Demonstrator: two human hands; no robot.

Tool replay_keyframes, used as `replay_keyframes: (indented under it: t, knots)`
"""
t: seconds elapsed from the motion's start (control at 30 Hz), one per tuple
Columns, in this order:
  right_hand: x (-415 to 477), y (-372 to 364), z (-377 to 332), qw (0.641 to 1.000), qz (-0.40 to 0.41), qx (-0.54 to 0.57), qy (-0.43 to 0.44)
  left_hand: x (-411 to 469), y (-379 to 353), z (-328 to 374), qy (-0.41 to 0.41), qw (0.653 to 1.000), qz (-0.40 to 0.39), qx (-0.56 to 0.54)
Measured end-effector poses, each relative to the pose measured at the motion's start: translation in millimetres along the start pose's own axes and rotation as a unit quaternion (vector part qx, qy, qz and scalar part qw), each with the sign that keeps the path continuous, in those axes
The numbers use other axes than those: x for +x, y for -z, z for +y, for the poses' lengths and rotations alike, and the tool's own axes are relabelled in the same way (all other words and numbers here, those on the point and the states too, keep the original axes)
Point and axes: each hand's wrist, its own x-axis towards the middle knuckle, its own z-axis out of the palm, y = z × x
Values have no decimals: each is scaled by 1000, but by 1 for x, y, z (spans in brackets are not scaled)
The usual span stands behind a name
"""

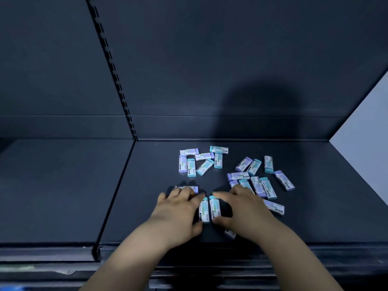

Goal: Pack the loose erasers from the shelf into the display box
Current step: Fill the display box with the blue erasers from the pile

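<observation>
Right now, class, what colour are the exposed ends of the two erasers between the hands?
Teal, on both erasers; head view.

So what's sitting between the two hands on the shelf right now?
In the head view, two erasers lie side by side, lengthwise, between the left hand and the right hand, with fingers of both hands touching them.

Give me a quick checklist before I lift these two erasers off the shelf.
1. Two erasers side by side between the hands: ok.
2. Left hand at their left side: ok.
3. Right hand at their right side, thumb near the lower end: ok.
4. Firm grip on both: cannot tell.
5. Display box in view: not ok, none visible.
6. Other erasers left on the shelf: not ok, two loose groups remain.
</observation>
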Motion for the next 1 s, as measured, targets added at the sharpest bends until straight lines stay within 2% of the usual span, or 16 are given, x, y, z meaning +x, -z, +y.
replay_keyframes:
  t: [0.33,0.67,0.87,1.0]
  knots:
    - [7,0,2,1000,-20,-7,-3,10,0,-1,6,1000,13,-13]
    - [8,-3,4,1000,7,18,6,18,1,1,13,1000,-14,-15]
    - [-1,2,7,997,52,46,23,9,3,8,22,997,67,-28]
    - [-9,8,11,993,65,84,48,-4,4,15,49,993,91,-55]
